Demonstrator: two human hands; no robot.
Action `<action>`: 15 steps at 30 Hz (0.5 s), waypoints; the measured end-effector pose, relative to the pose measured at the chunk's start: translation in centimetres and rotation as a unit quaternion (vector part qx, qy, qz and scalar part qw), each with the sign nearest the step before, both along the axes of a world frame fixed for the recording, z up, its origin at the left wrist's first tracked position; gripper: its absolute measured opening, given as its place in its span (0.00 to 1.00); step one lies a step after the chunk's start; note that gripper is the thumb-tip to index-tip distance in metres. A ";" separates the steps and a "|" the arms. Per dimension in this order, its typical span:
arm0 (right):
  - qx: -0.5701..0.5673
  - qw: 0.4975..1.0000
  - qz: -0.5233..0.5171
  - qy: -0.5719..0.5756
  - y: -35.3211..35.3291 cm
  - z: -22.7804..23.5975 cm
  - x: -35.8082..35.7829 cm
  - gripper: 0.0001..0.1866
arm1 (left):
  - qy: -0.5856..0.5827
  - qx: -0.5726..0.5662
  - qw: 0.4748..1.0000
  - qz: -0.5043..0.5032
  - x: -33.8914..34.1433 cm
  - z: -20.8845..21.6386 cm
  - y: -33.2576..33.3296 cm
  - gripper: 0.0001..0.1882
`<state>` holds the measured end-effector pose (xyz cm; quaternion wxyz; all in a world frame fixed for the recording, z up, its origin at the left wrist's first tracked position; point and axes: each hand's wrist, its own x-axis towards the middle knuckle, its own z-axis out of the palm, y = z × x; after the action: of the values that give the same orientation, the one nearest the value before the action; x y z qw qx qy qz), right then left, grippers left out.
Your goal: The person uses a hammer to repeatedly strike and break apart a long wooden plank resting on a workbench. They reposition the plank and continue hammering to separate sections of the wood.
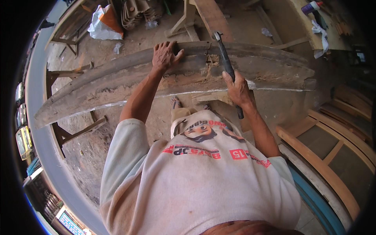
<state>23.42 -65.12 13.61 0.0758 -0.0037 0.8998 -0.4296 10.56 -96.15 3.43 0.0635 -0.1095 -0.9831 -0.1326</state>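
If the tool [225, 56] is slipping, brittle wood beside the crumbling patch [212, 60] could be splitting further. The right hand [238, 91] is gripping the tool; the left hand [164, 58] is resting open on the curved board [109, 80], which is lying beyond the shirt [203, 176], looking grey-brown, weathered, white-edged.

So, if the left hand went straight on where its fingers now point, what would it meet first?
Past the curved board, the left hand would probably meet the foot of the wooden stand; depth is unclear, so it might pass above.
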 end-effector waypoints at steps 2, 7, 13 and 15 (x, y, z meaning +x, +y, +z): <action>-0.022 0.999 -0.027 0.001 0.1 0.0 0.0 0.27 | 0.015 -0.002 1.000 0.001 -0.7 0.0 -0.2 0.33; -0.247 0.953 -0.049 0.167 -2.2 9.2 0.1 0.20 | 0.016 0.003 1.000 0.001 -0.1 -0.4 -0.5 0.34; -0.181 0.938 -0.024 0.293 -1.5 7.6 -0.6 0.24 | 0.003 0.019 1.000 -0.004 0.9 -0.1 -0.6 0.33; 0.013 0.989 -0.038 0.140 -0.2 0.1 0.8 0.25 | 0.007 0.026 1.000 -0.006 0.4 0.3 -0.1 0.32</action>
<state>24.20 -65.28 13.67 -0.0666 -0.0288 0.9066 -0.4157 10.97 -96.29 3.76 0.0724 -0.1149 -0.9782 -0.1573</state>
